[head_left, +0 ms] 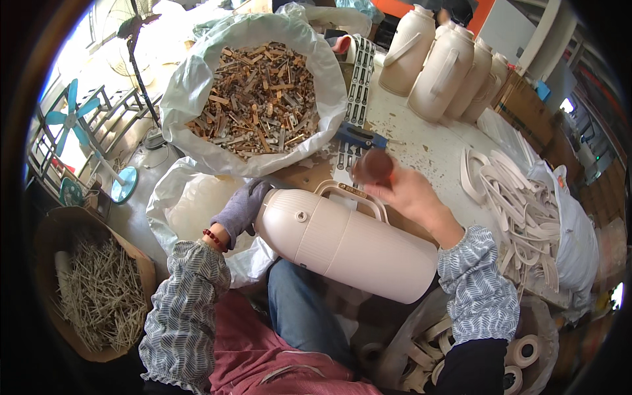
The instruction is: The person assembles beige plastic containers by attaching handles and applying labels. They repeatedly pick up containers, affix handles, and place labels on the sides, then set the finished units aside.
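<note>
A pale pink vacuum flask lies on its side across my lap, its narrow end to the left and its base to the right. My left hand, in a grey-purple glove, is closed round the narrow end. My bare right hand is above the flask's far side, closed on a reddish-brown rounded knob, blurred by motion; its kind is unclear. The flask's carrying handle faces away from me, and a small gold plate sits on it. A round screw fitting shows near the narrow end.
Small brown metal pieces fill a large white sack on the table. Slotted strips and a blue tool lie beside it. Several flasks stand far right, near loose pale handles. A carton of rods is at left; pale rings lie lower right.
</note>
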### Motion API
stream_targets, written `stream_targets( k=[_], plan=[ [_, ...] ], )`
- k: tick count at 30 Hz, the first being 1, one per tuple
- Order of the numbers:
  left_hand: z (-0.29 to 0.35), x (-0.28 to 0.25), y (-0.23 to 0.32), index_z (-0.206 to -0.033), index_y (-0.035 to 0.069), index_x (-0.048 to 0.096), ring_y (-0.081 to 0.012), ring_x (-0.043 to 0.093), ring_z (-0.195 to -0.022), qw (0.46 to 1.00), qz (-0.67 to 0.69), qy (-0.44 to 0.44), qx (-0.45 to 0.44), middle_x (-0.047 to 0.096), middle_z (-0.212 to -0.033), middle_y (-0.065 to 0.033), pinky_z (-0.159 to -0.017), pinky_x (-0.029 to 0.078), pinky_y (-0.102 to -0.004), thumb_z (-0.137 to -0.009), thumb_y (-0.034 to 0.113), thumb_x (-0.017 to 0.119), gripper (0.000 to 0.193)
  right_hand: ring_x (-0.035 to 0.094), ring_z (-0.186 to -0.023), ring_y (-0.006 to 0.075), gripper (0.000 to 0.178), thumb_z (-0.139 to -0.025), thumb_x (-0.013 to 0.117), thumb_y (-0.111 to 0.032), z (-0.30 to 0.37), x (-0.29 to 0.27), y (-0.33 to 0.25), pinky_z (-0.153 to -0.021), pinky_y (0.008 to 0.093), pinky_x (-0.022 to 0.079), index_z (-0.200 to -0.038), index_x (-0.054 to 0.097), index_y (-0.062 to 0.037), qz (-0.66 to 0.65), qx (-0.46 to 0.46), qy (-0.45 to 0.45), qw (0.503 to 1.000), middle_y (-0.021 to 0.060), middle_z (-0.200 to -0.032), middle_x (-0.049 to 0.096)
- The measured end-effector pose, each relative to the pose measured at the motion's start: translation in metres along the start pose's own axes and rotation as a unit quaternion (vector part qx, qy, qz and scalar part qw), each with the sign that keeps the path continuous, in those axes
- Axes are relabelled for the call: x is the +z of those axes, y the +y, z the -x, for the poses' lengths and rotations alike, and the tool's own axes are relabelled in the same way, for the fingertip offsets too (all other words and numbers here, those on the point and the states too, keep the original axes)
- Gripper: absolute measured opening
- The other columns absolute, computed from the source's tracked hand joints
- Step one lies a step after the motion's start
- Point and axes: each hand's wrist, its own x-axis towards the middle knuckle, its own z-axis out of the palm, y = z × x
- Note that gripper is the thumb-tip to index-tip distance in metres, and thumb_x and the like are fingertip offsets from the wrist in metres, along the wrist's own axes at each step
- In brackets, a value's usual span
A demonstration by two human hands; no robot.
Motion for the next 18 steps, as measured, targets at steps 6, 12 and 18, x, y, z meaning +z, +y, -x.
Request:
stream_targets(
  k=[6, 12, 18],
  plan=[
    [-0.014, 0.002, -0.023, -0.124, 0.007, 0.054, -0.0243, 0.062, -0.085, 0.999, 0.045, 0.013, 0.027, 0.061, -0.111, -0.0136, -0.059, 0.05, -0.0353, -0.097, 0.04, 0.042, 0.044, 0.064, -0.092, 0.0327, 0.039, -0.084, 0.066, -0.031, -0.034, 0.036, 0.04, -0.082, 0.0415, 0.05, -0.112, 0.06, -0.0037, -0.048, -0.074, -0.048, 0.995, 0.0172, -0.099, 0.066],
    [-0.056, -0.036, -0.094, -0.118, 0.006, 0.057, -0.0224, 0.055, -0.104, 0.996, 0.027, 0.004, 0.086, 0.059, -0.111, -0.0103, -0.089, 0.046, -0.0369, -0.096, 0.038, 0.044, 0.042, 0.064, -0.085, 0.0265, 0.025, -0.087, 0.064, -0.017, 0.092, 0.031, 0.077, -0.077, 0.0362, 0.05, -0.107, 0.062, -0.0022, -0.128, -0.033, 0.349, 0.928, 0.0133, -0.093, 0.066],
    [-0.062, -0.015, -0.07, -0.123, 0.006, 0.055, -0.0196, 0.057, -0.104, 0.994, 0.095, -0.018, 0.045, 0.06, -0.112, -0.007, -0.087, 0.048, -0.0364, -0.098, 0.033, 0.045, 0.038, 0.066, -0.079, 0.0295, 0.018, -0.087, 0.064, -0.011, 0.447, 0.162, 0.219, -0.072, 0.0384, 0.053, -0.103, 0.064, -0.0017, 0.042, 0.49, 0.368, 0.789, 0.0127, -0.088, 0.068]
  ],
)
